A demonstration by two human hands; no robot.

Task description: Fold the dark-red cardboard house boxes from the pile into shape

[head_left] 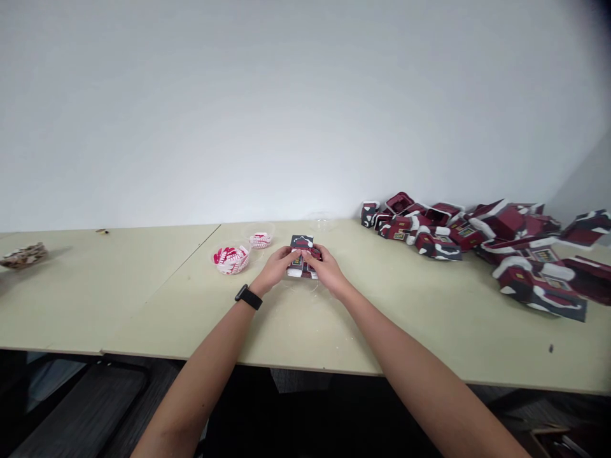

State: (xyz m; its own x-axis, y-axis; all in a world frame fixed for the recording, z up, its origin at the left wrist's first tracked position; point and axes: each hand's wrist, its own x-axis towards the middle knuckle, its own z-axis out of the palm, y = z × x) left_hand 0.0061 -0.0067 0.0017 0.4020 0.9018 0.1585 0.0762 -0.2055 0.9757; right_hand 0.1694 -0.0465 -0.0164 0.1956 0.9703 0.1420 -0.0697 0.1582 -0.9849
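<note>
Both my left hand (275, 269) and my right hand (325, 270) grip a small cardboard house model (302, 249) from either side, just above the tabletop. The model has dark grey, maroon and white snow-like printing, with small yellow windows. My fingers hide much of its front. A faint transparent plastic dish (300, 286) seems to lie beneath my hands. To my left, a transparent bowl (231, 258) holds red-and-white printed pieces.
A second transparent bowl (260, 237) with similar pieces and a transparent cup or lid (321, 222) stand near the wall. A large heap of similar house models (463, 235) covers the right of the pale table (305, 331). A crumpled brownish item (23, 256) lies far left.
</note>
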